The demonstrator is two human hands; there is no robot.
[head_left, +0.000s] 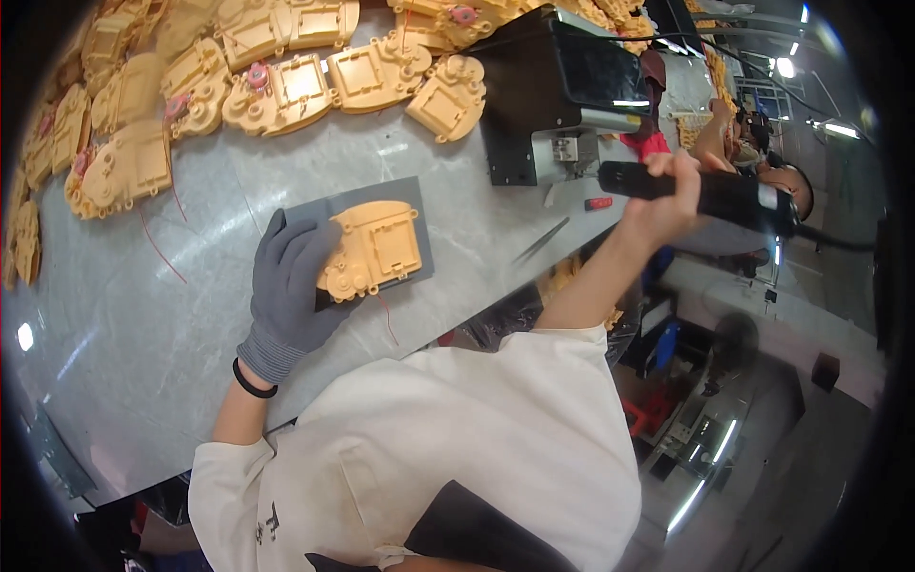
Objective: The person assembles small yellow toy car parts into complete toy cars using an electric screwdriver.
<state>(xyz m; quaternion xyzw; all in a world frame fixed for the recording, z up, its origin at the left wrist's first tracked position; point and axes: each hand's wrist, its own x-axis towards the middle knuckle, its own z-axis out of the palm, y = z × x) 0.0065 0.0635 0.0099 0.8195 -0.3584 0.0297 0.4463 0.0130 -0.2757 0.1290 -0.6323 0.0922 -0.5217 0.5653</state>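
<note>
The left hand, in a grey glove, grasps the yellow shell by its left side, with the fingers lapping over the near-left edge and the open, ribbed face turned up; where the thumb sits is hard to make out. The shell lies over a dark grey pad on the counter, and that pad probably guards against slipping and scratches, so pressing the piece flat and level on it seems the sound way to hold it. The bare right hand is wrapped around a black tool, its cord trailing off to the right and its other end appearing close to the metal fitting of the black box. With the tool out to the side, a good approach would bring it in upright over the shell, clear of the gloved fingers, and with light, even pressure, as thin plastic could crack. The red wire hanging from the shell's lower edge deserves care: it should lie outside the piece, neither pinched beneath it nor snagged. The tweezers, well apart on the right, are best left out of the tool's path.
</note>
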